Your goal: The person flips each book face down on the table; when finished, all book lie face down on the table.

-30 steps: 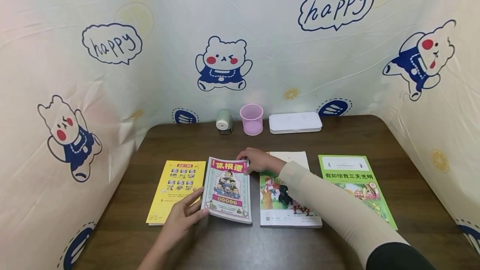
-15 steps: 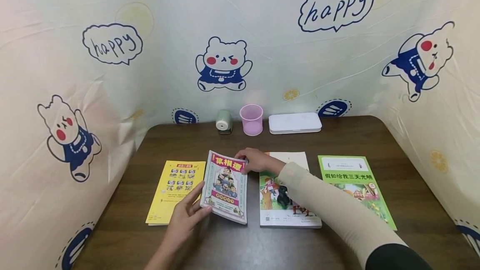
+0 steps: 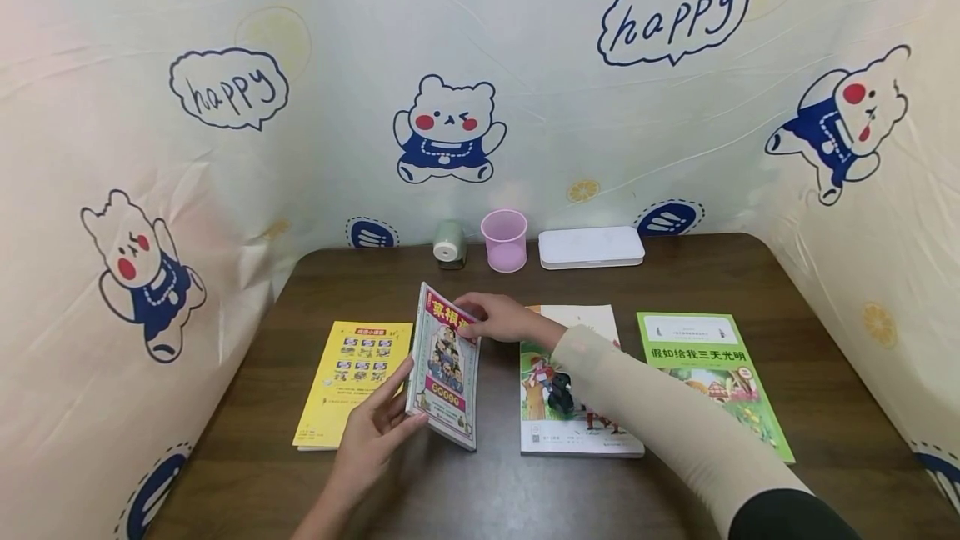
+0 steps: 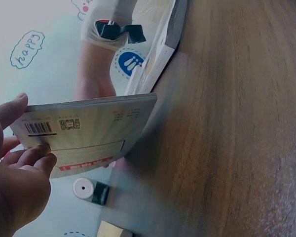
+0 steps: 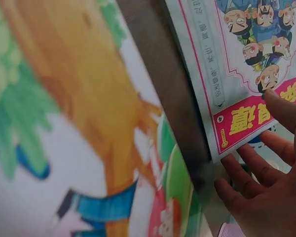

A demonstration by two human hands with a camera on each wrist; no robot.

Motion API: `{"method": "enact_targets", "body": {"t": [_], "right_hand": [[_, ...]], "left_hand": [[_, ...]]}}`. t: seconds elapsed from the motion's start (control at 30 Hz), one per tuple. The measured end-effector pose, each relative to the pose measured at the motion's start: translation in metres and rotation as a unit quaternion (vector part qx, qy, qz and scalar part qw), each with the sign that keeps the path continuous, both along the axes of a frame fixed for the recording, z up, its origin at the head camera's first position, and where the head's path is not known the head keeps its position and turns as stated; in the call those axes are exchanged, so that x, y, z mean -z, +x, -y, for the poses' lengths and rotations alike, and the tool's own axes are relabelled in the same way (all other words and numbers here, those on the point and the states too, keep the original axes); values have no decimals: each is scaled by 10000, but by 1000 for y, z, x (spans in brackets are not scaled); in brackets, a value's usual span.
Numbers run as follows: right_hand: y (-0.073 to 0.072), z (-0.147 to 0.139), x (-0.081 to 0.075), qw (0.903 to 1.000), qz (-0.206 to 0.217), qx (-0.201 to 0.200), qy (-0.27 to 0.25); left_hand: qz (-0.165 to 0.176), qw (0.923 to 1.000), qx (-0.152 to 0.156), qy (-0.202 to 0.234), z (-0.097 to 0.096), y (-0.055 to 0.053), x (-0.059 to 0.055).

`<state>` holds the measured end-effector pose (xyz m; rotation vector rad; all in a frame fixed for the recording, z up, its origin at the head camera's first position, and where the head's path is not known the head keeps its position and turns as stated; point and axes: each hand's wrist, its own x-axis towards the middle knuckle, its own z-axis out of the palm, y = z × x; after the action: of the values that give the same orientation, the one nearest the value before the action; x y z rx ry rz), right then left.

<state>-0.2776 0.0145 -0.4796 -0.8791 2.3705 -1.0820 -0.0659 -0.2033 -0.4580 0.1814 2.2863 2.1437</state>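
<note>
I see pale bear-printed sheeting (image 3: 337,123) behind a dark-brown wood-grain tabletop (image 3: 517,498); left fingers (image 3: 392,388) and right fingers (image 3: 482,304) grip 1 tilted, pink-titled paperback book (image 3: 442,373).

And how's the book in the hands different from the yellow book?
The held book has a pale front with a pink title band; the yellow book is mostly yellow.
The left hand and right hand hold the held book tilted up, but the yellow book lies flat on the table.
Both have pictures and writing.
</note>
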Motion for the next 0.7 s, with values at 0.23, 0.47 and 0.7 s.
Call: {"method": "enact_targets", "body": {"t": [0.23, 0.47, 0.7], "right_hand": [[5, 6, -13, 9991, 11, -20, -423], [8, 11, -27, 9961, -32, -43, -875], [12, 16, -41, 9949, -129, 167, -991]], "left_hand": [[-197, 9988, -18, -457, -2, 2, -2], [-524, 9962, 84, -689, -3, 4, -1], [-780, 9946, 286, -628, -3, 6, 0]]}}
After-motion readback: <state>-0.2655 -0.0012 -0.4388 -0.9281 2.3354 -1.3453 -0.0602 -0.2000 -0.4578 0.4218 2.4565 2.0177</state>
